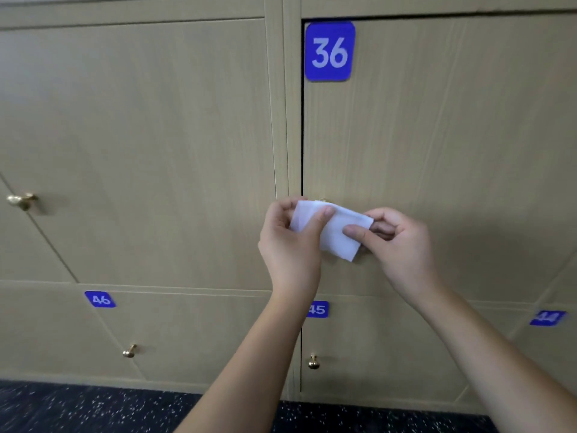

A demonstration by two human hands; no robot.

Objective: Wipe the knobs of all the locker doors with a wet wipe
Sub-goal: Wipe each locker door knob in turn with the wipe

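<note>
A white wet wipe (334,232) is stretched between both hands in front of the lower left corner of locker door 36 (437,135). My left hand (290,242) pinches its left end with thumb and fingers. My right hand (396,235) pinches its right end. A sliver of brass, the knob of door 36 (323,200), shows just above the wipe; the rest of it is hidden. Brass knobs sit on the door at the far left (21,200), on door 46 (129,351) and on door 45 (313,362).
Tan wooden locker doors fill the view, with blue number plates 36 (330,51), 46 (100,299), 45 (318,309) and 44 (547,317). A dark speckled floor (93,407) runs along the bottom.
</note>
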